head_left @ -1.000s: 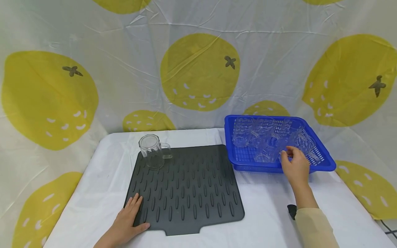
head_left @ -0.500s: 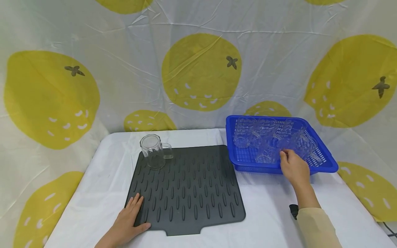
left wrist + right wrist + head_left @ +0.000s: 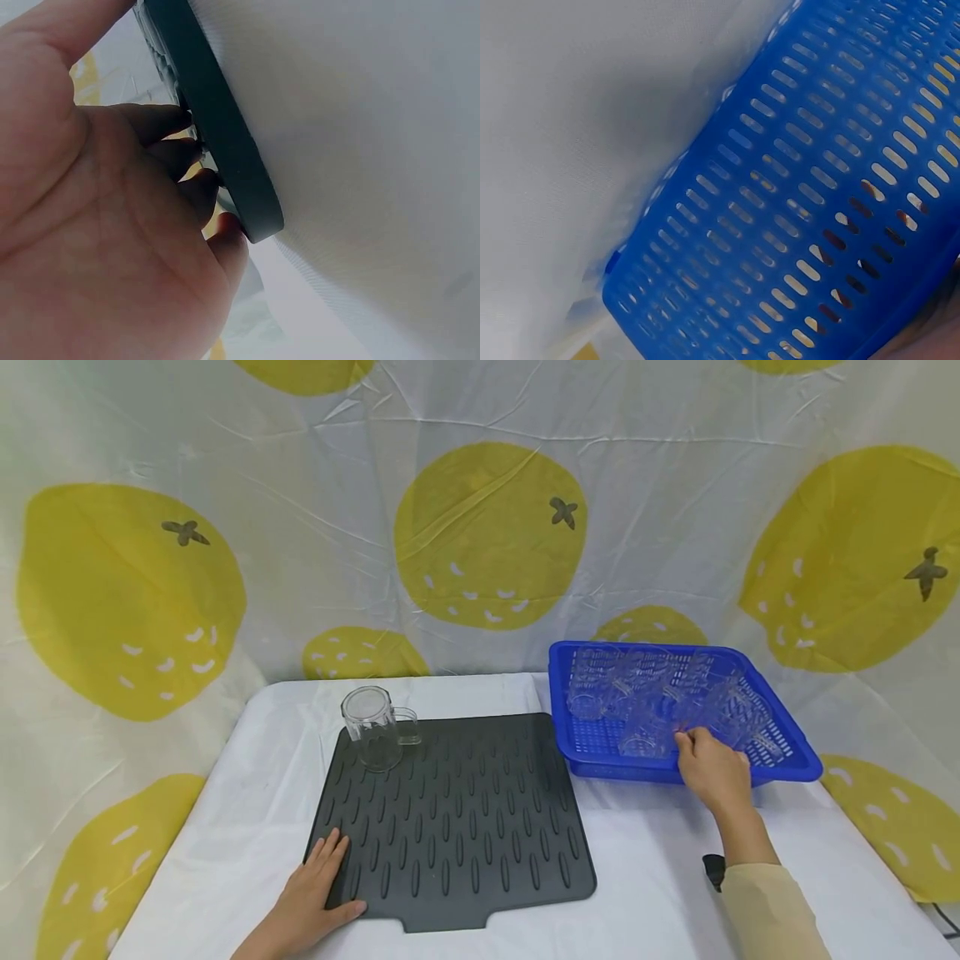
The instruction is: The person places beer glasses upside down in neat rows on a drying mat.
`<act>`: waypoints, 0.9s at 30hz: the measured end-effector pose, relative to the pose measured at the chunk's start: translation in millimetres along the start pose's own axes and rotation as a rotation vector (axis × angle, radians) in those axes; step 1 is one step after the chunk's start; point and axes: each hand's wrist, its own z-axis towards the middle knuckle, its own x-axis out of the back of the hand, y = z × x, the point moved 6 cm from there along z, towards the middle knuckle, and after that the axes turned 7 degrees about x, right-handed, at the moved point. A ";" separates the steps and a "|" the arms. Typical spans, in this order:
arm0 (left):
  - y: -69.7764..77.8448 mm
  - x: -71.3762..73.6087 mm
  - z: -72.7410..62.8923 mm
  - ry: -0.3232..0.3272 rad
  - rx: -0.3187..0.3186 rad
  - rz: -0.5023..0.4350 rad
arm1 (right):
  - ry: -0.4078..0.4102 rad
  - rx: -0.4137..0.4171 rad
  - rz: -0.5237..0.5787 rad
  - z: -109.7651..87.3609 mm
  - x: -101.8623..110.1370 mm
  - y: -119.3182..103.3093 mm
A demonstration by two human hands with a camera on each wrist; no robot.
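My left hand (image 3: 306,891) rests, fingers spread, on the front left corner of a dark grey ribbed drying mat (image 3: 450,810). In the left wrist view, its fingertips lie over the mat's edge (image 3: 225,127). At the mat's back left corner a clear glass mug (image 3: 372,735) stands upside down, handle to the right. My right hand (image 3: 714,770) reaches over the front rim of a blue plastic basket (image 3: 622,768), fingers curled at a glass mug (image 3: 647,737) among several others. Its fingertips are hidden in the right wrist view by the basket's slotted wall (image 3: 742,187).
A white cloth (image 3: 637,893) covers the table. A small black object (image 3: 714,870) lies beside my right forearm. Behind the table hangs a white curtain (image 3: 315,552) printed with yellow lemons.
My right hand has lowered a little at the basket's front, its fingers drawing in on a glass mug. My left hand stays on the mat; the head view has shifted slightly.
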 end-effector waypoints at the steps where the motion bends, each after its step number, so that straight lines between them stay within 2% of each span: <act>1: 0.0 -0.4 0.0 -0.002 0.000 -0.001 | -0.005 0.002 0.001 -0.3 0.0 0.0; 10: -0.5 -0.5 0.4 0.000 0.014 0.011 | 0.057 0.051 0.061 -3.2 3.1 -2.4; 13: -0.7 -0.4 0.7 -0.002 0.018 0.014 | 0.029 0.066 0.126 -4.4 6.8 -2.5; 17: -0.5 0.0 0.1 -0.006 0.017 0.007 | -0.031 0.029 0.245 -5.6 10.0 0.6; 19: -0.6 0.1 -0.1 -0.004 0.014 0.008 | -0.033 0.008 0.310 -5.6 11.5 2.0; 27: -0.4 0.4 0.4 0.000 0.002 0.009 | 0.129 0.024 0.492 -4.3 24.5 -0.7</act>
